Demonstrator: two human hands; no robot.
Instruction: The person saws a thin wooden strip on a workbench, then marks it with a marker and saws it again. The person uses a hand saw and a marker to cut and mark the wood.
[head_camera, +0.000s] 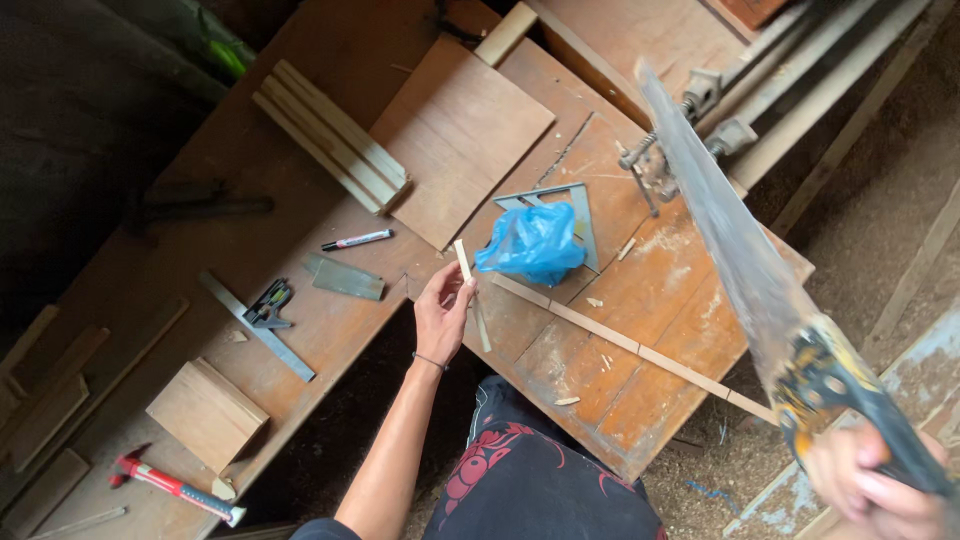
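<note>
mid-frame, left hand (441, 308) pinches a short wood stick (463, 262) over the bench (640, 380); lower right, right hand (872, 480) clenched on a saw (740, 250).

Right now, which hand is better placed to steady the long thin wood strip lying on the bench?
Probably the left hand: it hovers near the end of the long strip, pinching only a short wood sliver. The right hand is off the bench, gripping the handsaw.

One package seen: crumpled blue plastic bag (532, 245), set on the wooden bench top (640, 330) approx. centre, partly over a grey metal triangle square (583, 205). No labels, signs or screens can be made out
</note>
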